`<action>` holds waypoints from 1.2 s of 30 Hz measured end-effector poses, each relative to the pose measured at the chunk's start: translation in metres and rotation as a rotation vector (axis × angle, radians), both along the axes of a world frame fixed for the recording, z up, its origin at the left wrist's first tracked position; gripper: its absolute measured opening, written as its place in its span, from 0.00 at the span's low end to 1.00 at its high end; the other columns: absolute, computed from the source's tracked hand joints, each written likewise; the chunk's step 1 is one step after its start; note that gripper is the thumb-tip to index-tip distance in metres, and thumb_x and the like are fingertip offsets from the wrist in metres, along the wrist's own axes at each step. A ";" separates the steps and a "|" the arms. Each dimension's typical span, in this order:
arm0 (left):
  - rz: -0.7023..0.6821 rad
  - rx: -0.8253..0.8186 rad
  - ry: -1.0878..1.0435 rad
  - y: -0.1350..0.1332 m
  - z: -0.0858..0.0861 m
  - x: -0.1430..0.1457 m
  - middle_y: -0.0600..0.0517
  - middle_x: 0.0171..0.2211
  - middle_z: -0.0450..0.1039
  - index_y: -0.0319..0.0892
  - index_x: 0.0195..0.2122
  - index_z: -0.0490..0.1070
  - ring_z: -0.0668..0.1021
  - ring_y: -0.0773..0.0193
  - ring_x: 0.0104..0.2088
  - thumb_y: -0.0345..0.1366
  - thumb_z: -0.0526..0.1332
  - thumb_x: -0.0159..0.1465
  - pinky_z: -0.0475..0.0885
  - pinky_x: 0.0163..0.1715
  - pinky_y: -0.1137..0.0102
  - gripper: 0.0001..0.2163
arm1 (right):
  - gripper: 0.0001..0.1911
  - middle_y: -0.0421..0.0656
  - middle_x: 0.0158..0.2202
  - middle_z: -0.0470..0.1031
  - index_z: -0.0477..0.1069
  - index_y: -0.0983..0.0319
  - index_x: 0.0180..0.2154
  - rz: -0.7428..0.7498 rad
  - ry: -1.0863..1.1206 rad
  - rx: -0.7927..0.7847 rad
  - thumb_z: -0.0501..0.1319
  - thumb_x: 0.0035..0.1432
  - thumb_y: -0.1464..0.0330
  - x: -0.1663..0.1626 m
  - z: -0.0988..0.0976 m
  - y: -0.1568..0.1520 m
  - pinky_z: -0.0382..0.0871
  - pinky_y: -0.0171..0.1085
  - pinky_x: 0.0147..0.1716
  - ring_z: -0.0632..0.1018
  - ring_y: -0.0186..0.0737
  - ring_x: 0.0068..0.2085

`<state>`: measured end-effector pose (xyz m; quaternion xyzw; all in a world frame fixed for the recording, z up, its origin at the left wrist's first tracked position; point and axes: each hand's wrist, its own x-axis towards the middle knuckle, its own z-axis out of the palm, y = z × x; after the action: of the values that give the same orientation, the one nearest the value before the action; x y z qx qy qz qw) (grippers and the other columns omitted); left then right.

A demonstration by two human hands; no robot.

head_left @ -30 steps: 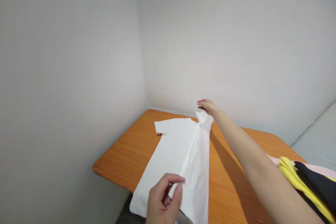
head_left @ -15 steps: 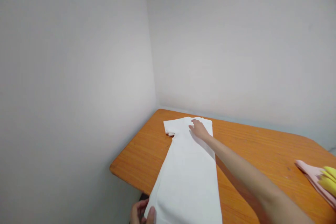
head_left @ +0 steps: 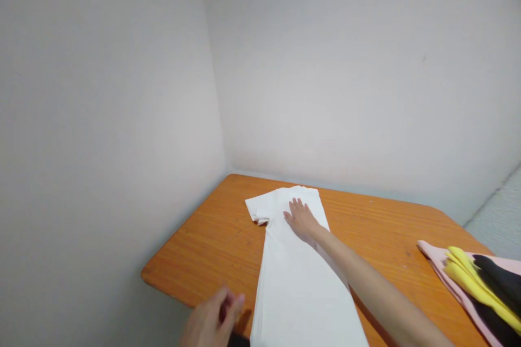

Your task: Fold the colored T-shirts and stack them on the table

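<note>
A white T-shirt [head_left: 299, 276] lies folded lengthwise on the orange wooden table [head_left: 203, 252], one short sleeve sticking out to the left at the far end. My right hand [head_left: 302, 219] rests flat on the shirt's upper part, fingers stretched out and together, holding nothing. My left hand [head_left: 212, 321] hovers at the table's near edge, just left of the shirt's lower part; it is blurred and its fingers look loosely curled, apart from the cloth.
A pile of folded clothes [head_left: 480, 282], pink, yellow and black, lies at the table's right end. Plain white walls [head_left: 345, 76] meet in a corner right behind the table.
The lifted right side of the shirt has been laid over the rest. My right hand came down flat on the shirt. My left hand let go of the hem and moved left.
</note>
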<state>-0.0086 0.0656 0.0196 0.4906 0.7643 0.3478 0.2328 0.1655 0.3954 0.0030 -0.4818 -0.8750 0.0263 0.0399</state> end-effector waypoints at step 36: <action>-0.710 0.091 0.584 0.271 -0.012 0.010 0.45 0.68 0.48 0.40 0.66 0.55 0.52 0.56 0.68 0.46 0.43 0.70 0.50 0.67 0.54 0.26 | 0.45 0.60 0.68 0.35 0.46 0.75 0.67 0.396 0.168 -0.211 0.48 0.64 0.46 0.012 0.012 -0.184 0.37 0.60 0.65 0.36 0.62 0.68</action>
<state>0.0016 0.3367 0.0076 0.8093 0.5664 0.1269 0.0906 0.1770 0.2114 0.0154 -0.2984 -0.9384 0.1650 0.0559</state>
